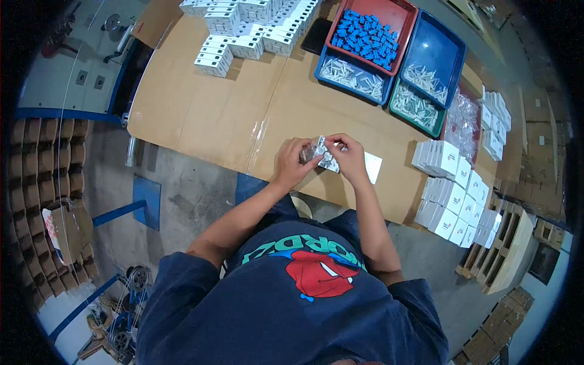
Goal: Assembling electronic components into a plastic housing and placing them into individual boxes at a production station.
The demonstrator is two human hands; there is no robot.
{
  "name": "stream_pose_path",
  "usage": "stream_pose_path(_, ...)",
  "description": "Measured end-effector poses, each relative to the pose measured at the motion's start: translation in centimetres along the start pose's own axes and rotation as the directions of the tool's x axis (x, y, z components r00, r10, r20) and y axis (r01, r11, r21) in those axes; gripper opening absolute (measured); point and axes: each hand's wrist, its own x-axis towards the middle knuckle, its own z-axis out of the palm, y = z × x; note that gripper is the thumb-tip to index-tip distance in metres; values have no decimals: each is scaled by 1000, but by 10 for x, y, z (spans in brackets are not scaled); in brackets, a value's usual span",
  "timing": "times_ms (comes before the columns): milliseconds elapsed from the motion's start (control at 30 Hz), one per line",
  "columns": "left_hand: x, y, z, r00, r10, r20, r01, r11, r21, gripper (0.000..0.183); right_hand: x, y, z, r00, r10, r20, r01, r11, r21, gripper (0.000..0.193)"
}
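At the table's near edge my left hand [293, 163] is closed, its fingers and thumb around a small clear plastic piece [308, 153], perhaps a little bag. My right hand [350, 159] pinches at the top of a white printed piece [329, 162], which is a small box or a folded leaflet; I cannot tell which. The two hands almost meet over it. Just right of my right hand lies a flat white rectangle [373, 167], partly covered by the hand.
Stacked white boxes [243, 30] stand at the far left, with more white boxes [453, 198] at the right. Beyond my hands are a red tray [406, 18] of blue parts, blue trays [431, 45] and a green tray [435, 131] of small clear-white pieces. Clear plastic bags [462, 125] lie beside them.
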Motion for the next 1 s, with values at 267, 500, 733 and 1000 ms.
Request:
stream_pose_path(267,-3,-1,0,999,41,18,-41,999,13,44,-16,10,18,996,-82,-18,81,995,-67,13)
stream_pose_path(500,-5,-5,2,1000,5,3,-5,1000,-2,44,-7,21,16,992,41,118,-57,989,133,15)
stream_pose_path(733,-11,-18,5,996,19,-89,-17,1000,17,37,19,10,0,996,-24,-84,0,962,-274,16)
stream_pose_path(1000,-21,-33,14,978,-160,-133,133,972,-193,30,35,22,26,953,-277,120,290,732,-616,21)
